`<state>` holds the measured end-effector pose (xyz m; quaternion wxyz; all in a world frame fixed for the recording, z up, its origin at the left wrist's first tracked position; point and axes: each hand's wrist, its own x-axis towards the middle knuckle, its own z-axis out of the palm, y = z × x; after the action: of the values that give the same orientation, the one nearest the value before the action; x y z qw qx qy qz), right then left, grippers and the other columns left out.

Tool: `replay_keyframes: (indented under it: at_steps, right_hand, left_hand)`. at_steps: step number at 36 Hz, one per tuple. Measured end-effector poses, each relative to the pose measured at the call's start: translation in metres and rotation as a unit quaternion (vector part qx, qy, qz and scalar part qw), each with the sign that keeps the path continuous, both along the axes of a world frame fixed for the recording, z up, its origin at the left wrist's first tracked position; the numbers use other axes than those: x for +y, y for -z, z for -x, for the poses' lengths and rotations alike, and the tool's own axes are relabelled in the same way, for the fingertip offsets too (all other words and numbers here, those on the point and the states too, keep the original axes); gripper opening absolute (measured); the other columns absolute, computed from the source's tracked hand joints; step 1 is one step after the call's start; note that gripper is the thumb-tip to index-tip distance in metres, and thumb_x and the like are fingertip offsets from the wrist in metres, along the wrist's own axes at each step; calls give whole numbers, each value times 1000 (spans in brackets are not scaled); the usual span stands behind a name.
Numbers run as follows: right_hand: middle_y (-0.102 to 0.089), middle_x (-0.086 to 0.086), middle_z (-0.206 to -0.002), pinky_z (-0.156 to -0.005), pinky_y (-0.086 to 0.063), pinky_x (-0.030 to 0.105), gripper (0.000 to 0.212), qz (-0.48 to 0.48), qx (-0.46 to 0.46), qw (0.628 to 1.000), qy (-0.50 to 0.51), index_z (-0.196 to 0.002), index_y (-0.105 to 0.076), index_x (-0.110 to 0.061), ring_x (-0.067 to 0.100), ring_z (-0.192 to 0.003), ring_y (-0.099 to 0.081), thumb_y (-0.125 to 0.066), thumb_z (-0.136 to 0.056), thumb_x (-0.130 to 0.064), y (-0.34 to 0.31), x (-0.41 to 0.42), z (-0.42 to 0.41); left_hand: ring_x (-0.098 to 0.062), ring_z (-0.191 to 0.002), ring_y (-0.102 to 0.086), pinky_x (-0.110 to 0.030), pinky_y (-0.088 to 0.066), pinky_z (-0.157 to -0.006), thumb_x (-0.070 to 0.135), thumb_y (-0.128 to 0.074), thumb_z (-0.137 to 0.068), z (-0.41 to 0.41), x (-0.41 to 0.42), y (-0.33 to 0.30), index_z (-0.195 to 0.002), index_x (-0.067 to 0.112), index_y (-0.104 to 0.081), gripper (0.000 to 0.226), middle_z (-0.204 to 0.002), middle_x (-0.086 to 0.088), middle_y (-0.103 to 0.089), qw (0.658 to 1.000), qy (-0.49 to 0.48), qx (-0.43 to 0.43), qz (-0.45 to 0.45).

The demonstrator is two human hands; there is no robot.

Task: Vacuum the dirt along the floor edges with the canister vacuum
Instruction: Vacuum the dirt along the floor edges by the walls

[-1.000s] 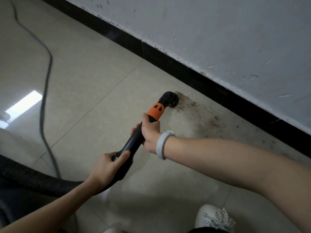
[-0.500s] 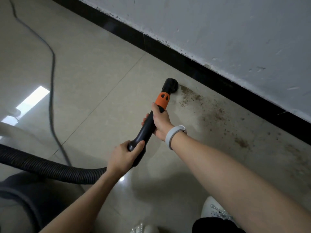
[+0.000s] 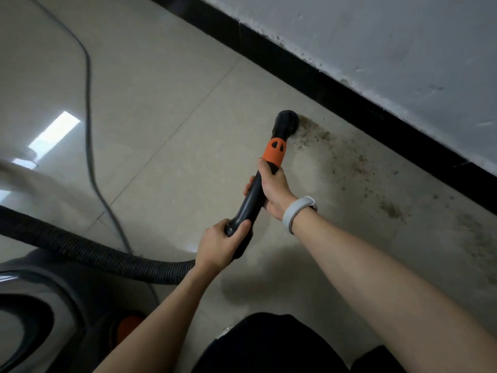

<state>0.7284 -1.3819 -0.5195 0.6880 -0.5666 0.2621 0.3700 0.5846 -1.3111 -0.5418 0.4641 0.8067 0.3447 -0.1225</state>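
looking down from the head camera: both hands hold a black vacuum wand (image 3: 252, 200) that slants up and to the right across a pale tiled floor (image 3: 166, 109). right hand (image 3: 274, 189), fingers wrapped round the wand just below its orange collar (image 3: 274, 153); a pale grey wristband (image 3: 297, 212) circles that wrist. left hand (image 3: 222, 244), fingers curled round the lower, thicker end of the wand, where a black ribbed hose (image 3: 88, 250) joins it. the hose runs away to the left edge of the view, passing above the grey canister vacuum (image 3: 45, 313), which fills the lower left corner and shows an orange part (image 3: 130, 323) near its right side. round black nozzle (image 3: 286, 125) at the wand's tip, set down on the floor near a black baseboard (image 3: 336, 95), with a narrow strip of tile between them. brown dirt (image 3: 349, 157) starts just right of the nozzle and scatters along the floor edge to the right, with further patches lower right. above the baseboard, a grey-white wall (image 3: 390, 36), flecked along its lower border. a dark power cord (image 3: 90, 135) snakes down the left part of the floor toward the canister. a bright window reflection (image 3: 55, 133) lies on the tile at left. dark clothing (image 3: 269, 345) at the bottom edge.
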Motion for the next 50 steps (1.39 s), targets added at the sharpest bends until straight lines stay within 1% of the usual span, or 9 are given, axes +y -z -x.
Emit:
replay_keyframes:
  at_steps: [6,16,20,26,31,36,39,45,50]
  right_hand:
    - [-48,5,-66,-49,-51,29,22,-13,-3,1000,-27,-108,-36,-12,17,-44,-51,-51,-99,-26,6,9,21]
    - [-47,6,-64,-50,-50,31,25,-48,18,992,-111,-104,-32,-13,17,-45,-49,-53,-98,-26,3,31,50]
    - [-47,6,-66,-50,-50,31,25,-62,26,992,-107,-105,-34,-13,18,-47,-50,-53,-98,-27,0,24,52]
    - [-51,5,-67,-51,-50,30,24,-49,14,997,-55,-107,-38,-11,15,-45,-53,-53,-97,-28,7,-6,75]
    - [-52,4,-64,-50,-50,29,26,-45,6,999,-3,-112,-41,-10,17,-47,-54,-52,-97,-28,15,-32,95]
    - [-51,3,-62,-50,-50,28,29,-25,-15,999,39,-117,-42,-9,16,-45,-54,-53,-98,-27,19,-59,84]
    - [-50,3,-60,-50,-50,29,26,-19,-26,998,58,-114,-42,-8,15,-42,-52,-52,-98,-26,18,-73,67]
    - [-49,5,-62,-50,-48,29,25,-12,-29,998,46,-111,-37,-11,19,-44,-51,-52,-98,-26,15,-68,60]
    - [-48,4,-64,-48,-48,28,27,-16,-25,999,-14,-113,-33,-13,17,-46,-50,-51,-98,-26,14,-42,65]
  left_hand:
    - [-22,-63,-64,-42,-51,-62,77,-46,-64,26,5,7,-73,24,-59,55,-64,-1,-66,999,-46,19,-5]
    - [-26,-60,-64,-47,-51,-61,75,-47,-63,66,-1,2,-74,16,-63,62,-60,-5,-65,991,-136,-2,-18]
    - [-29,-58,-62,-48,-50,-60,75,-46,-64,68,-3,-1,-68,15,-59,62,-57,-7,-63,992,-113,-5,-47]
    - [-18,-51,-55,-42,-48,-56,74,-44,-63,82,-16,-3,-64,17,-57,58,-51,-2,-58,996,-48,2,-75]
    - [-16,-50,-58,-40,-47,-54,74,-45,-63,96,-26,2,-64,24,-57,52,-52,-1,-60,997,8,-3,-76]
    - [-12,-52,-58,-38,-47,-57,75,-43,-62,74,-40,6,-66,26,-57,51,-55,-1,-62,996,55,-10,-64]
    - [-8,-55,-57,-30,-43,-56,77,-37,-59,55,-52,6,-68,29,-55,52,-56,3,-59,994,81,-10,-71]
    - [-14,-50,-55,-39,-45,-56,76,-43,-65,55,-54,14,-68,18,-58,60,-56,-5,-61,998,50,-29,-26]
    - [-16,-47,-54,-38,-44,-52,71,-52,-69,68,-43,25,-69,8,-60,63,-52,-5,-60,997,-26,-53,49]
